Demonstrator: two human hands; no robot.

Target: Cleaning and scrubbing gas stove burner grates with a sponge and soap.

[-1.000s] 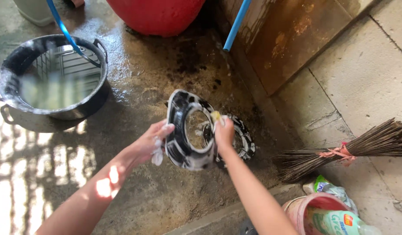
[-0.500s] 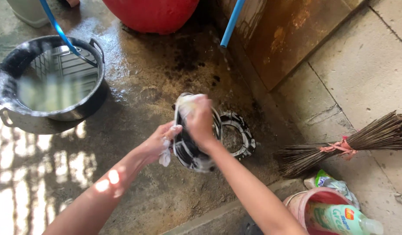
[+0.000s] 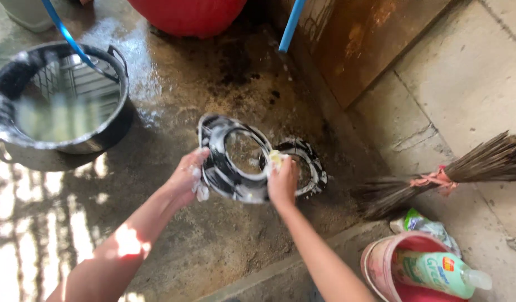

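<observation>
Hands are busy over a wet, dirty floor, seen from the head camera looking down. The left hand grips the left edge of a black ring. The ring is round, soapy, and has a big hole in the middle. It is held up off the floor and tilted. White suds cling to the fingers of that hand.

The right hand is closed on a small yellow sponge. The sponge presses on the right side of the ring. So both hands are clamped, one on the ring and one on the sponge, with the ring between them.

Just behind the right hand, a second black ring lies flat on the floor. It is soapy too.

To the upper left sits a big metal pot with cloudy water inside. A wire rack shows in the pot. A blue hose reaches into the pot from the top edge. Another blue pipe stands near the wall. A large red tub is at the top.

On the right, a straw broom lies on the concrete, tied with a pink band. In the lower right corner is a pink bucket. A green soap bottle lies in it. A crumpled green bag sits just above the bucket.
</observation>
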